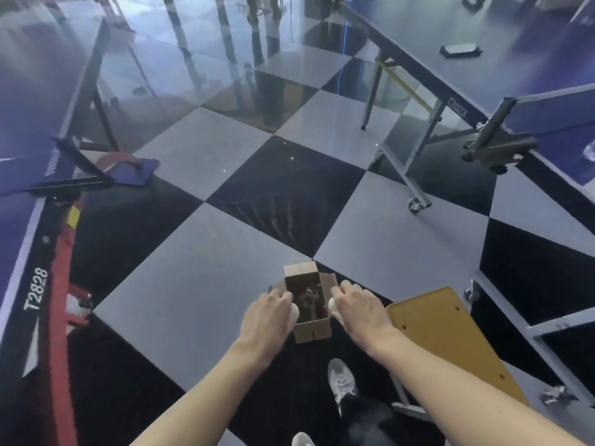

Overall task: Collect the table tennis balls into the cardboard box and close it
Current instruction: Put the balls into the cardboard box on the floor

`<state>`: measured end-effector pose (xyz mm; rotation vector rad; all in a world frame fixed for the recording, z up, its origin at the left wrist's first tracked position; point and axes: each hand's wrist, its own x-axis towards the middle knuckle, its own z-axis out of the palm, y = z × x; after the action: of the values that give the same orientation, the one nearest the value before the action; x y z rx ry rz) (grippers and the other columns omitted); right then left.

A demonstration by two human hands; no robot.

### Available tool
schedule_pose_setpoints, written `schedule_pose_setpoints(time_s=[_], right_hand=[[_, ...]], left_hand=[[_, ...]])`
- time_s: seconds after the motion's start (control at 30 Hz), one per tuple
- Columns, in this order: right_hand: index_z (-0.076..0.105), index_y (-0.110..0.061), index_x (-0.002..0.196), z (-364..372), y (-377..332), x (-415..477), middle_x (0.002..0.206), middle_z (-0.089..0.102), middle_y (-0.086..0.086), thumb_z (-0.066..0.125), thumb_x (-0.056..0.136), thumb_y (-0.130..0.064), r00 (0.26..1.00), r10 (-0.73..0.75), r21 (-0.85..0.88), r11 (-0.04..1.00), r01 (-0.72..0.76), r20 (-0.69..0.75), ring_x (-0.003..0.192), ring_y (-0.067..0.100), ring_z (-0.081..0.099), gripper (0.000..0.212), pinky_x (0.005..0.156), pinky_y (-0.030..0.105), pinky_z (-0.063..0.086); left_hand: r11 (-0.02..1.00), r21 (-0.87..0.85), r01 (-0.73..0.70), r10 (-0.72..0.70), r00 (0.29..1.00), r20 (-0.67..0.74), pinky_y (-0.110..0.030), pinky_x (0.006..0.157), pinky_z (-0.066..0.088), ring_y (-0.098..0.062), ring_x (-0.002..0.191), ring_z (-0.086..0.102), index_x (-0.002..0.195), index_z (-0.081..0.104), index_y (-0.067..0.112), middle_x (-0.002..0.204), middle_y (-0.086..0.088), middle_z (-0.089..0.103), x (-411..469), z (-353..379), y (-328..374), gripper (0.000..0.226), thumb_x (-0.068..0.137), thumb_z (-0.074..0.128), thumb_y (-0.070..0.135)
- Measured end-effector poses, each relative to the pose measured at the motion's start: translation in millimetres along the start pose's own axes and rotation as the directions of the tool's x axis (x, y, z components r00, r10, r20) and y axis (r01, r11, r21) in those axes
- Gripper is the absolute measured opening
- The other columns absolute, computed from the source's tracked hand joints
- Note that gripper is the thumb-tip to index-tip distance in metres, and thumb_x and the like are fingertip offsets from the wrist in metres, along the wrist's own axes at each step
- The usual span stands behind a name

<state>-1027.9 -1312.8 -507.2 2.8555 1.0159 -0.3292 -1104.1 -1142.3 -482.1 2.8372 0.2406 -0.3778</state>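
Two balls [294,312], likely light and slippery, one cupped per hand; left hand [269,312] and right hand [359,312] also clasp sidewalls of the flimsy cardboard box [314,331].

Left table [22,85] and right table [483,30] flank a checkered floor [199,278]; a yellow board [450,342] lies bottom right.

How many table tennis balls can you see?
2. One ball in the left hand, beside the cardboard box's left wall; another ball in the right hand, beside its right wall. More may hide inside the box.
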Motion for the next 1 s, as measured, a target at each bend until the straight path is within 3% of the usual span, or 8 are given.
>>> schedule_pose_setpoints(time_s=[0.1,0.3,0.47,0.73,0.87,0.93,1.0], right_hand=[[0.055,-0.012,0.12,58.5,12.8,51.4,0.113,0.059,0.009,0.077,0.079,-0.008,1.0,-0.022,-0.001,1.0,0.022,0.016,0.099,0.024,0.061,0.047,0.084,0.032,0.055],[0.053,-0.01,0.123,220.2,37.1,144.5,0.115,0.059,0.011,0.075,0.074,0.005,0.994,-0.094,-0.024,0.995,0.095,0.052,0.104,0.026,0.056,0.056,0.089,0.036,0.05],[0.053,-0.008,0.121,325.8,50.0,216.8,0.12,0.059,0.013,0.053,0.088,0.003,0.953,-0.293,-0.108,0.948,0.3,0.077,0.11,0.03,0.053,0.035,0.09,0.039,0.042],[0.062,-0.025,0.117,384.7,52.2,273.0,0.111,0.068,0.003,0.06,0.09,-0.026,0.872,-0.437,-0.134,0.872,0.47,0.22,0.107,0.023,0.054,0.027,0.103,0.037,0.029],[0.065,-0.02,0.107,390.8,45.5,272.1,0.106,0.068,0.005,0.061,0.09,-0.031,0.852,-0.435,-0.152,0.858,0.49,0.291,0.103,0.024,0.057,0.02,0.102,0.039,0.027],[0.062,-0.017,0.111,391.3,44.6,273.8,0.116,0.065,0.007,0.055,0.093,-0.035,0.868,-0.419,-0.156,0.87,0.468,0.268,0.11,0.026,0.055,0.026,0.102,0.04,0.028],[0.051,-0.012,0.13,392.1,45.1,275.1,0.138,0.052,0.012,0.049,0.096,-0.038,0.889,-0.377,-0.151,0.893,0.423,0.261,0.129,0.029,0.043,0.043,0.111,0.042,0.023]], left_hand=[[1.0,0.005,0.013,-0.013,0.999,0.03,-0.034,0.084,0.051,-0.025,0.101,0.06,0.111,0.059,0.013,0.113,-0.007,0.061,53.1,61.3,-14.5,0.016,0.098,0.051,0.017],[0.999,0.031,0.014,-0.013,0.999,-0.037,-0.03,0.086,0.048,-0.021,0.106,0.053,0.115,0.056,0.016,0.117,-0.003,0.059,163.9,213.6,-50.6,0.018,0.097,0.052,0.017],[0.992,0.092,0.09,-0.089,0.996,-0.019,-0.031,0.089,0.043,-0.023,0.109,0.049,0.114,0.056,0.017,0.118,-0.003,0.061,232.1,325.9,-83.4,0.02,0.095,0.05,0.018],[0.983,0.184,0.006,-0.034,0.988,0.148,-0.035,0.093,0.035,-0.026,0.113,0.045,0.116,0.058,0.02,0.118,0.0,0.062,280.6,406.1,-106.9,0.036,0.082,0.061,0.031],[0.987,0.164,0.006,-0.037,0.982,0.185,-0.035,0.095,0.033,-0.025,0.116,0.046,0.119,0.058,0.022,0.118,0.0,0.06,281.1,409.8,-114.3,0.039,0.081,0.061,0.033],[0.988,0.15,0.025,-0.049,0.986,0.162,-0.036,0.102,0.033,-0.025,0.119,0.046,0.124,0.055,0.021,0.125,-0.002,0.057,279.5,406.5,-119.5,0.044,0.082,0.06,0.033],[0.985,0.165,0.054,-0.074,0.99,0.119,-0.04,0.114,0.025,-0.029,0.136,0.035,0.143,0.042,0.016,0.146,-0.01,0.044,278.9,403.7,-124.1,0.06,0.086,0.056,0.03]])
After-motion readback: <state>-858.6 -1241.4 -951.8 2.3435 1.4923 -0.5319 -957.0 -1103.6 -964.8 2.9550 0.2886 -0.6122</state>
